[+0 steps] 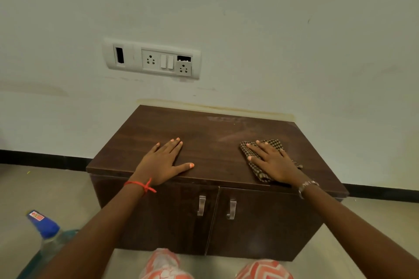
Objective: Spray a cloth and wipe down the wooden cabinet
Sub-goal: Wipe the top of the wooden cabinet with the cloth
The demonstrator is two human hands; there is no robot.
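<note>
A low dark wooden cabinet (204, 127) with two doors and metal handles stands against the wall. My left hand (163, 162) lies flat and open on the left front of its top, fingers spread, holding nothing. My right hand (273, 163) presses flat on a folded brown checked cloth (275, 144) on the right part of the top. A spray bottle (44, 225) with a blue nozzle and bluish liquid stands on the floor at the lower left, partly hidden behind my left forearm. Dusty smears show on the back right of the cabinet top.
A white switch and socket panel (152, 59) is on the wall above the cabinet. A black skirting strip (40, 156) runs along the wall's base. Tiled floor (56, 188) lies on both sides. My knees in orange patterned fabric (163, 265) are just before the cabinet doors.
</note>
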